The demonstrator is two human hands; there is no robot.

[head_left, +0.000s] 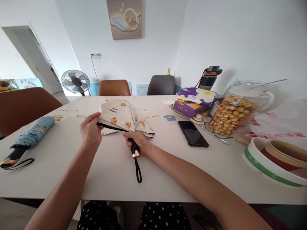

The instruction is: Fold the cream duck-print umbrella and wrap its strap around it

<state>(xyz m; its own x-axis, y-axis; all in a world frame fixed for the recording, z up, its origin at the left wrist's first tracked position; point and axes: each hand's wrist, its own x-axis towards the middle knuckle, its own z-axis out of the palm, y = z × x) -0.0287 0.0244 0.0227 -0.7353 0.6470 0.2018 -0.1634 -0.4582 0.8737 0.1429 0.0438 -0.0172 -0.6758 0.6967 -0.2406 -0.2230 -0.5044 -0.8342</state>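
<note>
A cream folding umbrella (122, 116) printed with yellow ducks lies loosely gathered on the white table (115, 172) in front of me. My right hand (137, 141) grips its black handle near the gold end cap, and a black wrist strap (137, 169) hangs toward me. My left hand (90, 130) pinches the left edge of the canopy fabric and holds a fold of it. The umbrella's far end points away from me.
A folded blue umbrella (31, 135) lies at the left. A black phone (193, 133), a purple box (192, 103), a bag of crackers (230, 116), a glass jar (254, 92) and stacked bowls (275, 159) crowd the right. Chairs and a fan (75, 81) stand beyond.
</note>
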